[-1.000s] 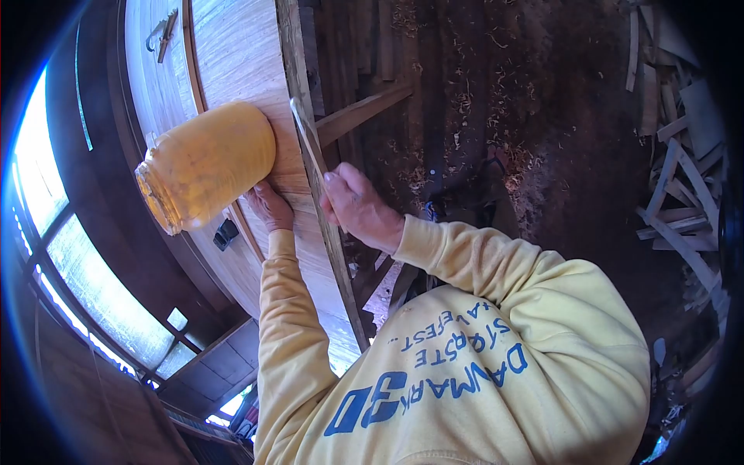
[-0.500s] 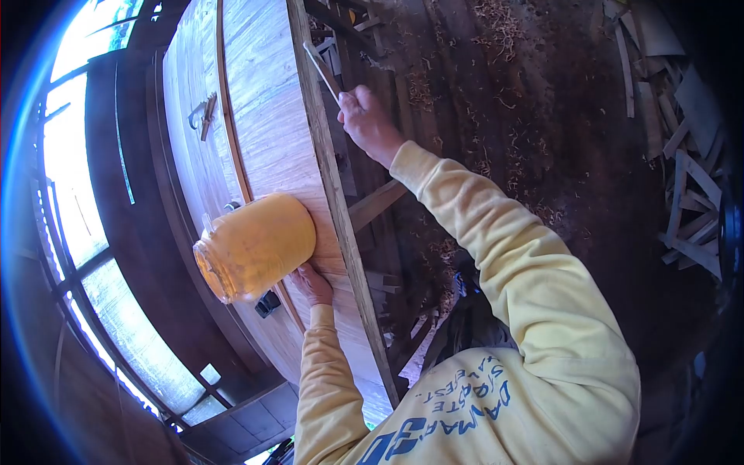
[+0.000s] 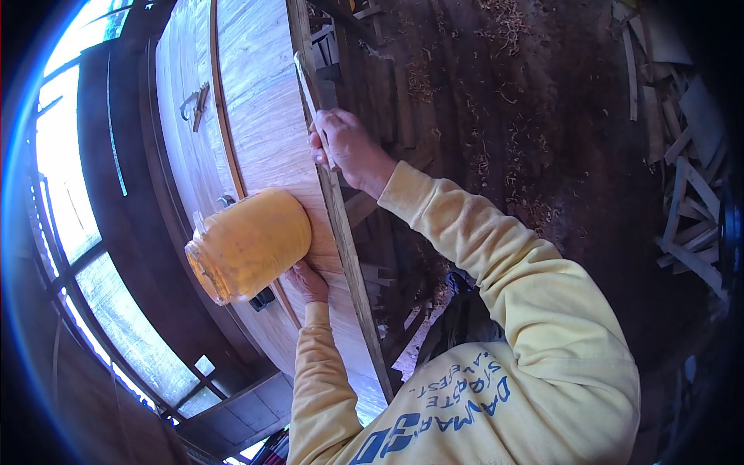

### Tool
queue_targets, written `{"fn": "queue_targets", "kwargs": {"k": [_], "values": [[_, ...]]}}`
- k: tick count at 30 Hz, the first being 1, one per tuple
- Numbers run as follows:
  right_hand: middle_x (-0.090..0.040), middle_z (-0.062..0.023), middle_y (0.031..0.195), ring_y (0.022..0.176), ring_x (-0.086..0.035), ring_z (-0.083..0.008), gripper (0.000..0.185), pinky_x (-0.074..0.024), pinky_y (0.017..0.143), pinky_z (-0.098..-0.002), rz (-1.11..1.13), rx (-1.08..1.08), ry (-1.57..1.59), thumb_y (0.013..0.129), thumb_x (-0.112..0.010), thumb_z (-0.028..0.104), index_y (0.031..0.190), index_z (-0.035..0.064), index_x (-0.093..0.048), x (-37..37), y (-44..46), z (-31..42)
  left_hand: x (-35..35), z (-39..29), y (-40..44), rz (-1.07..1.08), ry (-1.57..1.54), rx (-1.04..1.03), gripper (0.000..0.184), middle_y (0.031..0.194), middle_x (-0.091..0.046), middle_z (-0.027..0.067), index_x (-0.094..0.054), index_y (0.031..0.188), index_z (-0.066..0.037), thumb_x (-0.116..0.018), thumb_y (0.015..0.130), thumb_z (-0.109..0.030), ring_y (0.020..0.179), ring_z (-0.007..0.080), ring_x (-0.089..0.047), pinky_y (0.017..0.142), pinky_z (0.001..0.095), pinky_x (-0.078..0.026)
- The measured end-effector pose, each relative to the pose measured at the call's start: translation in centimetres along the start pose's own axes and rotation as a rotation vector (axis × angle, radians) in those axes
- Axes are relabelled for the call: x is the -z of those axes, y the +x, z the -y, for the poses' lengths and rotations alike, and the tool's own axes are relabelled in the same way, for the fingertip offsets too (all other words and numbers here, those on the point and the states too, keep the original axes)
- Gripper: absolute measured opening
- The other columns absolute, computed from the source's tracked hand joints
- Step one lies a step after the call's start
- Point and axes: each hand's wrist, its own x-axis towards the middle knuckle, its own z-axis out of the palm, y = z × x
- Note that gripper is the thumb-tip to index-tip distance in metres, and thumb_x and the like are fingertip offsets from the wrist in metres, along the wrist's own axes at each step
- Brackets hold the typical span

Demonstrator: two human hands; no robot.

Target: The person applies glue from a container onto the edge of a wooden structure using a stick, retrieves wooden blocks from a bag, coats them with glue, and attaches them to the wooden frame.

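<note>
while two bare hands are at work, the right hand [image 3: 349, 147] has its fingers clamped on one thin, pale, stick-shaped tool [image 3: 308, 91], its far end pointing up beside the board's edge; the left hand [image 3: 312, 283] touches the lower side of one large, yellow-orange, see-through-necked container [image 3: 252, 240], its fingers partly hidden behind it, so i cannot tell whether they are apart or together. the container is over the middle of one broad, pale, wood-grained board [image 3: 260, 93], mouth toward the lower left; whether it rests there or is borne by the hand, i cannot tell. one long, narrow, brown wooden strip [image 3: 225, 132] runs along the board, passing behind the container. one small hooked tool with a brown bar [image 3: 200, 108] lies beyond the strip, and two small dark objects [image 3: 263, 299] show beside the container, one above, one below. one rough, greyish board edge [image 3: 353, 263] slants down past the right hand; beyond it, a dark, shaving-strewn floor [image 3: 542, 155] gives open room, reaching to a heap of pale wood scraps [image 3: 701, 190], too many to count, well apart from both hands.
</note>
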Motion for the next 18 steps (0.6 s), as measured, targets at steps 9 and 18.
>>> {"fn": "queue_targets", "kwargs": {"k": [9,18], "values": [[-0.050,-0.0015,0.073,0.053,-0.045,-0.0086,0.027,-0.0357,0.045,-0.0243,-0.033,0.020,-0.040,0.105,-0.046,0.031,0.092,0.0069,-0.050,1.8,-0.3,0.6,0.2,-0.7,-0.3,0.022,-0.005,0.024,0.066,0.136,-0.055,0.0249,-0.053,0.134,0.007,-0.036,0.105,-0.050,0.125,0.0402,-0.049,0.107,0.0450,-0.034],[-0.056,-0.0084,0.074,0.063,-0.053,-0.0160,0.027,-0.0459,0.059,-0.0340,-0.192,0.450,-0.631,0.102,-0.056,0.026,0.092,0.0012,-0.050,3.8,0.2,0.4,0.2,0.3,-0.2,0.014,-0.008,-0.005,0.066,0.136,-0.055,0.0255,-0.056,0.133,0.005,-0.035,0.104,-0.051,0.125,0.0414,-0.048,0.107,0.0470,-0.033]]}}
